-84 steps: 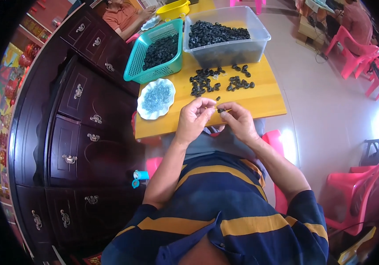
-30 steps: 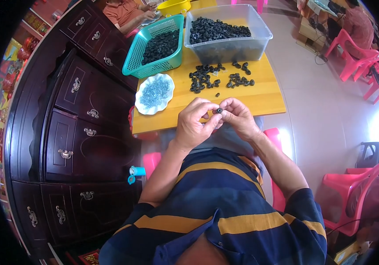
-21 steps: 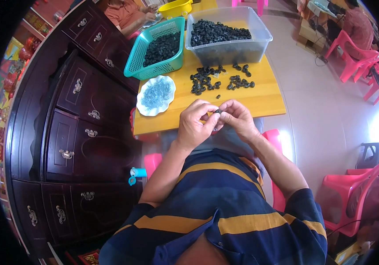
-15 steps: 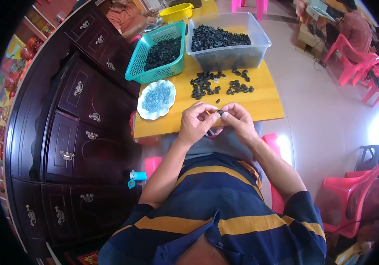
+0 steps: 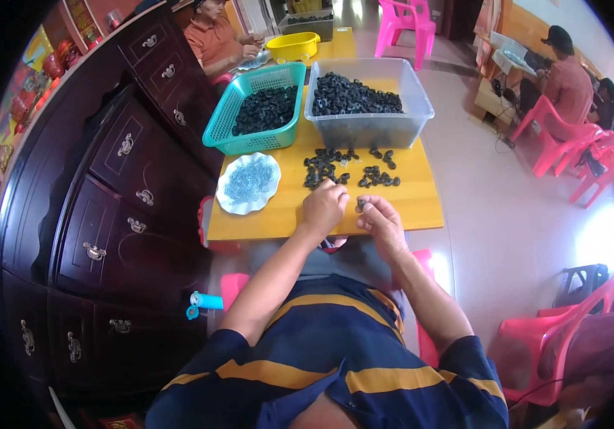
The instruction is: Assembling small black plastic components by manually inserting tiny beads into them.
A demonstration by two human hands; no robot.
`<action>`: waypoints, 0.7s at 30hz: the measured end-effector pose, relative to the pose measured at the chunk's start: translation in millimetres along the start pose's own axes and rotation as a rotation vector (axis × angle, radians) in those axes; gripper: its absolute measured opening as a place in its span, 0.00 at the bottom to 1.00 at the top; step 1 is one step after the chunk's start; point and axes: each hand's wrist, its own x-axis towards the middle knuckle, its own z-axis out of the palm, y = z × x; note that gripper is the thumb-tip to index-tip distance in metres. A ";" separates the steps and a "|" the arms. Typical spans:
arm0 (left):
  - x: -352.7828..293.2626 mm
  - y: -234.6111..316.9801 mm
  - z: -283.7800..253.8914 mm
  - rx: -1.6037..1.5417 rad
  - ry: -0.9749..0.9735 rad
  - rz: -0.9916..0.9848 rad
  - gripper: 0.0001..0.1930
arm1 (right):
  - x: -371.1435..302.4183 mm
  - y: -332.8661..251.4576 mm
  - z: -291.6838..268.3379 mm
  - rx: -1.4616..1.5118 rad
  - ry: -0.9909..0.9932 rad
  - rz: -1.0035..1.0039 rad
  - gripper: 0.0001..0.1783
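My right hand (image 5: 383, 223) is closed over the table's near part, pinching a small black ring-like part (image 5: 361, 204) between thumb and forefinger. Just left of it, my left hand (image 5: 323, 209) reaches to the near edge of a loose pile of black parts (image 5: 319, 166). Its fingers are bunched together, and anything between them is too small to make out. A second cluster of black parts (image 5: 375, 176) lies beyond my right hand. To the left, a white scalloped plate (image 5: 225, 203) holds many small, clear bluish pieces.
A green basket (image 5: 214, 136) and a clear plastic tub (image 5: 371, 134), both filled with black parts, stand at the far side of the yellow table (image 5: 264, 227). Dark drawers (image 5: 117, 214) flank the left. A yellow basin (image 5: 293, 48) sits farther back, near a seated person.
My hands have separated. The left moved forward to the pile, while the right kept the black part. The whole view has shifted, with the table now lower in it.
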 end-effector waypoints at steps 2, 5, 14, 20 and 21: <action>-3.8 -1.0 0.1 -0.027 0.017 0.002 0.05 | -0.5 1.2 1.7 0.007 0.014 0.025 0.11; -10.0 -4.9 -1.2 -0.130 0.063 0.008 0.04 | 1.0 5.8 -0.7 -0.014 -0.002 0.027 0.10; -25.0 1.7 -25.5 -0.666 -0.016 -0.210 0.03 | -2.3 5.3 6.3 -0.127 -0.064 0.049 0.09; -20.4 22.7 -45.1 -0.789 -0.112 -0.213 0.07 | 3.6 12.3 -2.9 -0.107 -0.059 0.032 0.09; -19.9 26.7 -48.1 -0.818 -0.090 -0.219 0.07 | 3.5 11.8 -2.0 -0.106 -0.056 0.035 0.09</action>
